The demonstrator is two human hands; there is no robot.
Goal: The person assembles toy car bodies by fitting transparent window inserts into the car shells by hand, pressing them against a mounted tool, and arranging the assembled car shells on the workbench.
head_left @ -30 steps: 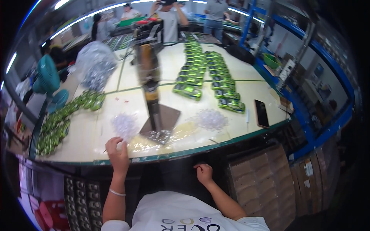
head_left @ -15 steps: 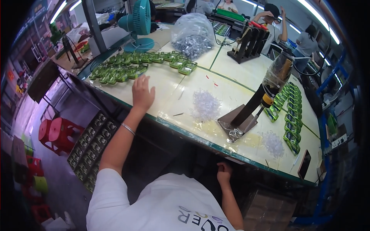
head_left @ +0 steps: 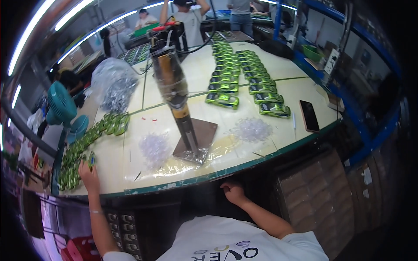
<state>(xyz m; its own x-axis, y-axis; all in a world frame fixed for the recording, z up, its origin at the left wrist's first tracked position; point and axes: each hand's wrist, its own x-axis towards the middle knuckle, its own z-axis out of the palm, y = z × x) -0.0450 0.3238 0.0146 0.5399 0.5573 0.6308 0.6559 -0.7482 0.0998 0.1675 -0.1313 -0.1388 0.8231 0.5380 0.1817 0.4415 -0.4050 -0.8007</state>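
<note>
My left hand (head_left: 89,176) is at the table's left end, its fingers closed on a green toy car body (head_left: 91,159) tilted up off the surface. Around it lie rows of similar green car bodies (head_left: 78,145), close together. My right hand (head_left: 234,192) is just off the table's front edge, fingers curled, with nothing visible in it. Between the hands stands a dark upright tool stand (head_left: 187,135), wrapped in clear plastic, on a brown base plate (head_left: 208,130). Small clear plastic pieces lie in a left pile (head_left: 154,150) and a right pile (head_left: 251,129).
Green toy cars (head_left: 224,78) stand in two rows at the right. A phone (head_left: 309,116) and a thin white stick (head_left: 294,121) lie beside them. At the back left are a teal fan (head_left: 61,104) and a clear bag of grey parts (head_left: 115,89). People work farther back.
The head view has swung to the right. My left hand, empty and reaching before, now holds a green car body. My right hand stays curled near the table edge.
</note>
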